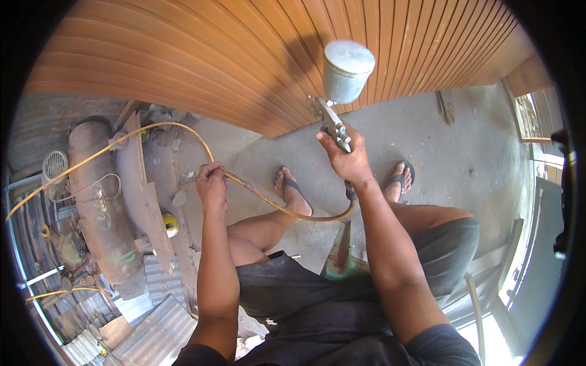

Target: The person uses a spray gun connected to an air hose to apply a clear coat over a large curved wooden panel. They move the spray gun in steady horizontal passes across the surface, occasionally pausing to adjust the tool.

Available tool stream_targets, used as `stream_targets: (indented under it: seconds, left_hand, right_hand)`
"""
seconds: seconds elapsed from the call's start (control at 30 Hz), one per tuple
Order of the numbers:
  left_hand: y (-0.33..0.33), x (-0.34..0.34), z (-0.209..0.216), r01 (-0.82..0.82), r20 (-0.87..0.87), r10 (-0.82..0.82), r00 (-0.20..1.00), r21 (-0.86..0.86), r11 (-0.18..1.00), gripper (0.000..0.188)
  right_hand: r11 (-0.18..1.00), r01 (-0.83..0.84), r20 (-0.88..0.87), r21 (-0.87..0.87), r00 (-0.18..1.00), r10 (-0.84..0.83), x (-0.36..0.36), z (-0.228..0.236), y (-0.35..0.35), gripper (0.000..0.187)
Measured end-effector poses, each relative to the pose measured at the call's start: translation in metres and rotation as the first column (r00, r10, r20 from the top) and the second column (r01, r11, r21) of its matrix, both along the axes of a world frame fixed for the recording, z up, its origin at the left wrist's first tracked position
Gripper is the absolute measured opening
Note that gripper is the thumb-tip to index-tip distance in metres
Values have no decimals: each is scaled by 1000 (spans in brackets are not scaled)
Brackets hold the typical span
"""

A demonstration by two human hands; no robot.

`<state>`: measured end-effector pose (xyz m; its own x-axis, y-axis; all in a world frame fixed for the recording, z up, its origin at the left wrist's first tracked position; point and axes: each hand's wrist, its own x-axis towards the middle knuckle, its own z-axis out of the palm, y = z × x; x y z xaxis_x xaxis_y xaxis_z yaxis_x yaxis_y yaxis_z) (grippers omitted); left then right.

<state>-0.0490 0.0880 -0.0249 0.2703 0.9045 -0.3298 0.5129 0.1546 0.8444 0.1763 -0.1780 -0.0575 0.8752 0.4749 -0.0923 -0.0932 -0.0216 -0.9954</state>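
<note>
The right hand (349, 155) was closed around the grip of a metal spray gun (334, 126), its thumb lying along the near side. Whether a finger was pressing the trigger could not be told. The gun was at the upper middle of the view, its front end toward a large orange-brown slatted wooden panel (201, 67), and a round silver cup (347, 74) with a lid sat on it. How near the front end was to the slats was not clear. A dark shadow (302, 58) fell on the panel to the left of the cup.

The left hand (212, 183) pinched a yellow hose (278, 207) between thumb and fingers, well apart from the gun. From that hand the hose dipped in a curve over the person's lap and came up to a dark fitting (350, 191) just below the right wrist; on the other side it arched away to the left edge.

2 feet in dark sandals (399, 179) stood apart on the grey floor (244, 145). A small brush (447, 110) lay near the panel's foot. At the left lay a rusty tank (104, 201), a plank (155, 210), a yellow container (170, 224) and corrugated sheets (152, 335).
</note>
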Motion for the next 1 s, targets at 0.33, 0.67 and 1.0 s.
stream_targets:
  seconds: [0.33, 0.67, 1.0]
  left_hand:
    - [7, 1, 2, -215, 233, 167, 958, 199, 956, 26]
    - [-8, 6, 11, -149, 105, 150, 983, -17, 989, 24]
    - [-9, 7, 6, -60, 41, 62, 997, -53, 997, 22]
  right_hand:
    - [956, -115, 73, 269, 992, 99, -1, 81, 7, 21]
    - [997, -72, -25, -13, 997, 71, -17, -8, 28, 19]
    - [994, -47, -202, -98, 979, 27, -28, -84, 32, 22]
